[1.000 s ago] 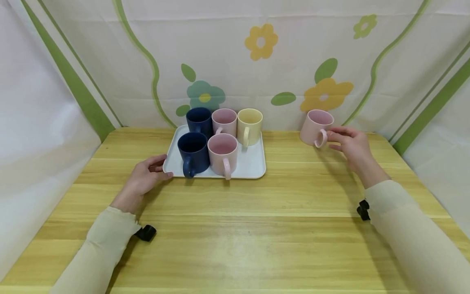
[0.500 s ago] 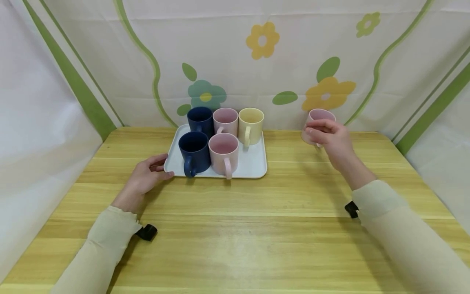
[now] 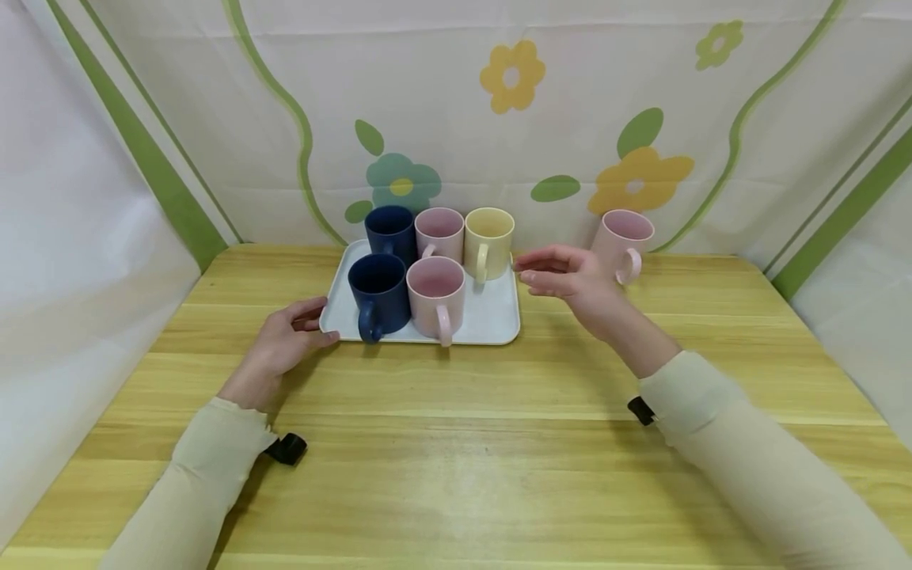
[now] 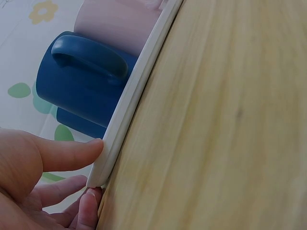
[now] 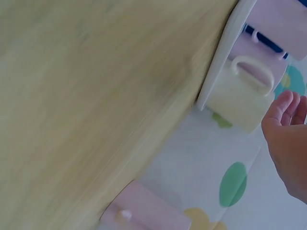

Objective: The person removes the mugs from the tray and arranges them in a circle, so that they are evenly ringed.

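A white tray [image 3: 499,317] carries several mugs on the wooden table. My left hand [image 3: 288,340] holds the tray's left corner, thumb [image 4: 81,153] on the rim and a fingertip [image 4: 88,208] at the underside. On the tray, a navy mug [image 3: 380,297] and a pink mug [image 3: 431,297] stand in front; another navy mug [image 3: 388,226], a pink mug [image 3: 438,226] and a yellow mug [image 3: 492,237] stand behind. Nothing is in my right hand [image 3: 570,285], whose loosely bent fingers hover by the tray's right edge, near the yellow mug.
A lone pink mug [image 3: 618,241] stands at the table's back right, partly behind the right hand, its handle facing forward. Behind the table [image 3: 442,443] hangs a white curtain [image 3: 427,79] printed with flowers.
My right hand has let go of the lone pink mug's handle and travelled left to beside the tray. That mug stays where it was. The left hand remains on the tray corner.
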Demonstrator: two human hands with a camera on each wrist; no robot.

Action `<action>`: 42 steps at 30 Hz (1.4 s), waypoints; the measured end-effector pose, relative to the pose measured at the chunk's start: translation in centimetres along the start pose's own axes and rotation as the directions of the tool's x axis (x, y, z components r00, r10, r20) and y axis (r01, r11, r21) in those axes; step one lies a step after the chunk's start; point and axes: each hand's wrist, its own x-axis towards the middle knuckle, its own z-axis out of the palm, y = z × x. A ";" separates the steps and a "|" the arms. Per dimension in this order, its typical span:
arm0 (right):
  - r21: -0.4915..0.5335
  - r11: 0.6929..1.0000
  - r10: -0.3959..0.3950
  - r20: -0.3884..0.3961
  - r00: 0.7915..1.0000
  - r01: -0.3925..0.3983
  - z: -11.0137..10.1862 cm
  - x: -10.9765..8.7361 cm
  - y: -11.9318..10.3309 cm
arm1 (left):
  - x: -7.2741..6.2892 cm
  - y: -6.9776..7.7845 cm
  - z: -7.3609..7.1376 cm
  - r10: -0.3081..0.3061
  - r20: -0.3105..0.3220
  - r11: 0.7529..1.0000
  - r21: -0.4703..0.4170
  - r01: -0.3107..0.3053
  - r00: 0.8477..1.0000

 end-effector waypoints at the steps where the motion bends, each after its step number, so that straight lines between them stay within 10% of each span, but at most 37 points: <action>1: 0.018 1.000 0.009 0.013 1.000 -0.010 0.4 0.0 -0.1 | 0.0 0.0 0.0 0.000 -0.001 1.000 -0.005 0.000 1.000; 23: 0.011 0.980 0.190 0.276 0.942 -0.201 6.4 0.2 0.2 | 0.3 0.0 -0.2 0.035 0.003 0.999 0.026 -0.035 0.999; 42: -0.029 0.940 0.328 0.346 0.879 -0.339 8.6 0.7 1.3 | 0.2 -0.1 -0.3 0.033 0.015 0.999 0.025 -0.033 0.999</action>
